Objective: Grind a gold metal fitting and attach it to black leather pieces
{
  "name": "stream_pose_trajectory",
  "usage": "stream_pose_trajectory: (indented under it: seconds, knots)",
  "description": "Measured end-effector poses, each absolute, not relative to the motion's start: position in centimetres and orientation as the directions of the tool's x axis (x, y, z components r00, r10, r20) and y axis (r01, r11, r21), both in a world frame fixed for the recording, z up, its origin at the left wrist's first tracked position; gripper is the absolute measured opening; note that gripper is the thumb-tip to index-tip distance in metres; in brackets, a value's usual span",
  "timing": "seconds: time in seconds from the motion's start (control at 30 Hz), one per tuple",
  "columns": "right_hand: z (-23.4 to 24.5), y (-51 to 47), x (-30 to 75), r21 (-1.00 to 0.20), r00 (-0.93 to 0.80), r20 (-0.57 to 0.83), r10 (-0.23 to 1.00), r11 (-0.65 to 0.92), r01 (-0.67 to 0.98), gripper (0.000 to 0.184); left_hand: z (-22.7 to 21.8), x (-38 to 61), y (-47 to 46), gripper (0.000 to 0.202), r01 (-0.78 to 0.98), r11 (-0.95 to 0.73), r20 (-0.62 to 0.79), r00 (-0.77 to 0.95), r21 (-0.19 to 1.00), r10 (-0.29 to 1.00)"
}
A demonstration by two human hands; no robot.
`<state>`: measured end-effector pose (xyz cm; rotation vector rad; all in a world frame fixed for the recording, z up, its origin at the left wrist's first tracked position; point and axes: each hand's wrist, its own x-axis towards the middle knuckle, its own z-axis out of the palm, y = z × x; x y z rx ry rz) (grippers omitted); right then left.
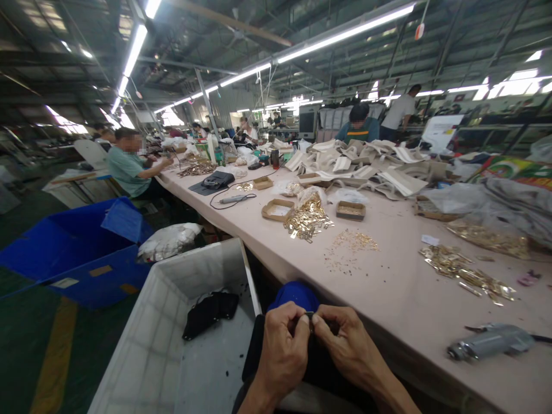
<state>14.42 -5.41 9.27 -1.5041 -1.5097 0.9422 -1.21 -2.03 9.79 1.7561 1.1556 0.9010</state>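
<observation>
My left hand (pixel 282 345) and my right hand (pixel 347 339) meet above my lap, just off the table's near edge. Fingers curled and thumbs almost touching, both are closed on a small dark piece (pixel 309 314). Only its thin edge shows; the fingers hide the rest, and I cannot make out its kind. Beyond my hands, tiny gold-coloured parts (pixel 353 240) lie scattered on the table (pixel 388 310). A heap of shiny gold metal pieces (pixel 308 217) sits behind them. To the right rests a grey electric screwdriver (pixel 491 341) with a cord.
At my left stands a white bin (pixel 207 368) with black pieces (pixel 211 311) inside, and a blue bin (pixel 90 253) beyond. Cardboard trays (pixel 351 210), more gold pieces (pixel 463 270) and piled beige strips (pixel 366 164) occupy the table. A person (pixel 129 164) sits farther along.
</observation>
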Motion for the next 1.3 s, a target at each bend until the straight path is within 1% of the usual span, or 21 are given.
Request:
stream_pose_trajectory:
  seconds: [0.13,0.27,0.37,0.53,0.7,0.87,0.93,1.03,1.17,1.23,1.3]
  knots:
    - [9.2,-5.4,14.4,-0.925,0.012,-0.01,1.0,-0.014,0.38,0.041,9.8,-1.1,-1.9,0.032,0.306,-0.23,0.125,0.328,0.924,0.936]
    - [8.9,-5.4,14.6,-0.925,0.004,-0.017,1.0,-0.018,0.38,0.046,9.6,-1.1,-1.6,0.032,0.27,-0.185,0.091,0.327,0.945,0.941]
    - [8.6,-5.3,14.8,-0.941,0.002,-0.037,0.999,-0.035,0.337,0.048,9.7,-1.2,-1.4,0.031,0.29,-0.164,0.063,0.33,0.943,0.942]
    - [8.5,-5.4,15.0,-0.961,0.018,-0.027,0.999,-0.031,0.276,0.043,9.8,-1.4,-1.5,0.031,0.343,-0.15,0.016,0.364,0.927,0.931]
    - [8.5,-5.2,14.9,-0.948,0.008,-0.048,0.999,-0.048,0.316,0.037,9.4,-1.4,-1.6,0.031,0.32,-0.127,0.004,0.359,0.939,0.934]
    - [7.9,-4.9,14.1,-0.926,0.101,-0.061,0.993,-0.094,0.365,0.037,8.9,-1.4,-1.3,0.031,0.327,-0.108,-0.009,0.338,0.939,0.941]
    - [7.7,-4.8,13.9,-0.936,0.112,-0.061,0.992,-0.096,0.337,0.041,8.7,-1.4,-1.1,0.03,0.32,-0.09,-0.017,0.317,0.943,0.948]
    - [7.2,-4.6,13.9,-0.956,0.081,-0.107,0.991,-0.125,0.264,0.047,8.3,-1.5,-0.6,0.032,0.33,-0.064,-0.044,0.31,0.942,0.95]
    - [6.3,-4.3,14.4,-0.985,0.035,-0.113,0.993,-0.117,0.124,0.054,8.0,-1.6,-0.2,0.03,0.302,-0.05,-0.059,0.338,0.952,0.939]
    - [5.9,-4.2,14.5,-0.99,0.027,-0.118,0.993,-0.12,0.079,0.053,8.0,-1.7,-0.2,0.029,0.289,-0.032,-0.07,0.338,0.957,0.938]
    - [5.7,-4.2,14.6,-0.986,0.034,-0.128,0.991,-0.131,0.104,0.048,8.0,-1.8,-0.1,0.029,0.293,-0.018,-0.083,0.331,0.956,0.94]
